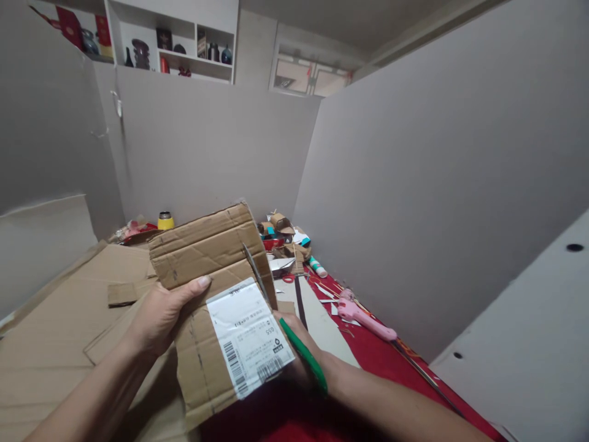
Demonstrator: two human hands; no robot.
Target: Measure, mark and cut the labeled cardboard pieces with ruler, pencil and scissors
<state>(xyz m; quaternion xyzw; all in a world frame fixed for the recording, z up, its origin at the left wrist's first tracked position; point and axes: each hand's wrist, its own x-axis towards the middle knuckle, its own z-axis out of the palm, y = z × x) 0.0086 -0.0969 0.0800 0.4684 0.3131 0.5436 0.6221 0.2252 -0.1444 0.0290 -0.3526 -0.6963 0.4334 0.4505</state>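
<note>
Left fingers (196, 287) pinch the cardboard piece (216, 307) (labelled); right fingers (294, 331) grip green scissors (285, 325) cutting its edge.

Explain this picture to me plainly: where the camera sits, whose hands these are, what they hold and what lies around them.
The single picture comes from a camera worn on a person's head, looking down at their own bare hands. The left hand has its grip on a creased brown cardboard piece with a white shipping label. The right hand works green-handled scissors, whose blades sit at the cardboard's edge. Around them: flat brown cardboard sheets, a red table surface, a pink glue gun, a yellow-lidded flask and cardboard scraps.
</note>
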